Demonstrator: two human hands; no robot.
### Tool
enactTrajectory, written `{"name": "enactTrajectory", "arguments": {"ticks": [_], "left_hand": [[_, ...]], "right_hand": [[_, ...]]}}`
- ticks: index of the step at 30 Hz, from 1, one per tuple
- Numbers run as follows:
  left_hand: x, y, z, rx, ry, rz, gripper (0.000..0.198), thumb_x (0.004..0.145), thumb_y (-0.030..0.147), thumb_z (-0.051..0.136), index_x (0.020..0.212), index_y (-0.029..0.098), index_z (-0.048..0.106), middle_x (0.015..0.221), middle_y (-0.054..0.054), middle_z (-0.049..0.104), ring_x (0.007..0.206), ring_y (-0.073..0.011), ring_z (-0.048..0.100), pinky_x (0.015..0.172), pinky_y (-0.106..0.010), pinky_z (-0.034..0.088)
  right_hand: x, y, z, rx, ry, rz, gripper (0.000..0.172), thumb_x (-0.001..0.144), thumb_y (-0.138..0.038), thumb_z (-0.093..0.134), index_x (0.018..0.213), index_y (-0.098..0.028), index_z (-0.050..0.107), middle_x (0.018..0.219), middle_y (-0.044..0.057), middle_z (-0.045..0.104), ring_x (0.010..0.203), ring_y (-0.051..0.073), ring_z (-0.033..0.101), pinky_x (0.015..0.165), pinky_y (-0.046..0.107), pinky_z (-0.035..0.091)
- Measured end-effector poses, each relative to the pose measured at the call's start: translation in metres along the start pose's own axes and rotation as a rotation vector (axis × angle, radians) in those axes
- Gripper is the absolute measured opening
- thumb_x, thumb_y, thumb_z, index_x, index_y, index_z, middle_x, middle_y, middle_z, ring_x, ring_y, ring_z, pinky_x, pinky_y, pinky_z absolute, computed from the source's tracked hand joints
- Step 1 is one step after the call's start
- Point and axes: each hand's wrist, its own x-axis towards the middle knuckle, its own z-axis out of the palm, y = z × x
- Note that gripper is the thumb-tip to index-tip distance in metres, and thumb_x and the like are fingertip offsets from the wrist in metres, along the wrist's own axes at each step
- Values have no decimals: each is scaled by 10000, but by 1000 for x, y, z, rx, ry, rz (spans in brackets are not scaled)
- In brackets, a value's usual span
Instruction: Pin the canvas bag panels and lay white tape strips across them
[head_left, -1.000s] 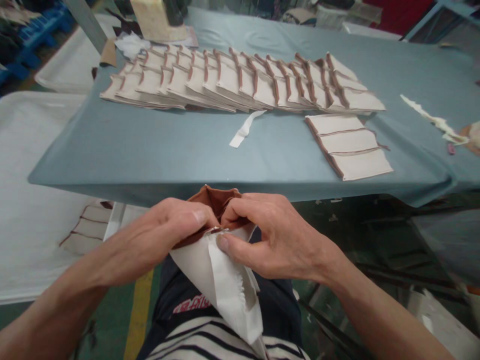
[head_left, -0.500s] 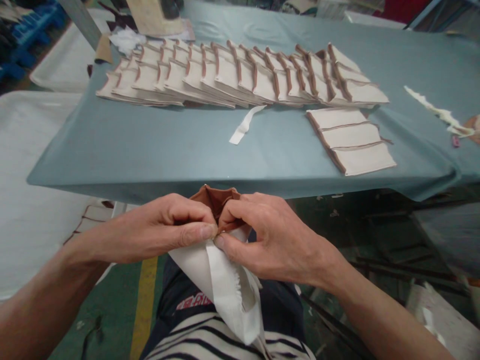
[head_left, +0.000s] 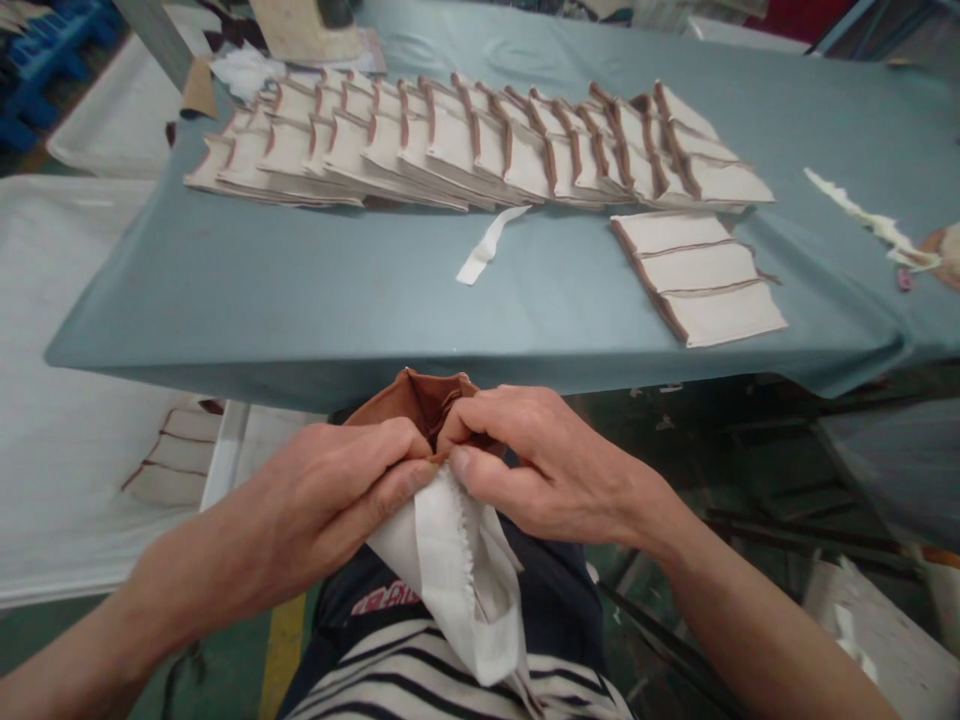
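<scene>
- Cloth pouch (head_left: 396,545): held off the desk (head_left: 300,290), in front of its near edge; whether its lower end is rested on the clothing cannot be told.
- Left hand (head_left: 352,470): rim pinched between thumb and forefinger, beside the seam.
- Right hand (head_left: 532,460): rim pinched just beside the left grip; fingers curled partly into the mouth, tips partly hidden.
- Weight: judged light; easily carried by fingertip pinch.
- Stiffness: judged soft and pliable. The brown lining (head_left: 382,400) is creased at the mouth, so collapse is to be expected if the rim is left unsupported.
- Surface: woven cloth, judged not slippery; breakage is not a concern.
- Caution: the white strip (head_left: 487,660) is hung loose below the fingers, and a ragged edge is shown; fraying may be caused by pulling there.
- Recommended hold: the brown rim should be gripped on both sides of the seam, with thumbs outside and forefingers inside.
</scene>
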Motion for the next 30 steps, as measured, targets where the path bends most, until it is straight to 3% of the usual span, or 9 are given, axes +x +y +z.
{"name": "enactTrajectory", "arguments": {"ticks": [10,14,17,22,30], "left_hand": [[6,-2,4,-363,36,-57,295,1067,324,548,813,202,637,694,69,561,587,-96,499,521,-202,370],[9,6,6,-374,33,-195,280,1012,354,597,796,191,671,652,73,530,537,-92,428,477,-204,331],[13,13,5,-296,57,-217,246,979,296,592,766,194,665,658,70,557,555,-93,461,488,-198,342],[18,19,5,-204,126,-186,196,959,232,588,802,207,703,682,71,615,614,-107,542,539,-197,379],[22,18,6,-343,96,-226,256,995,302,597,793,204,722,696,63,627,609,-109,530,519,-187,383]], "right_hand": [[-7,8,2,128,126,-114,156,960,-124,530,994,-188,668,916,4,751,730,119,625,714,245,473],[-8,10,4,109,165,-174,114,973,-119,562,981,-187,653,921,5,754,746,118,641,719,239,490],[-8,11,4,82,175,-207,110,999,-110,572,967,-177,653,934,14,759,749,114,646,726,232,494],[-11,15,1,-43,203,-211,89,1039,-141,621,981,-179,677,947,24,778,809,133,684,755,237,502],[-17,14,-1,-402,245,-286,193,1104,-168,600,963,-160,731,932,77,823,827,181,716,779,296,522]]}}
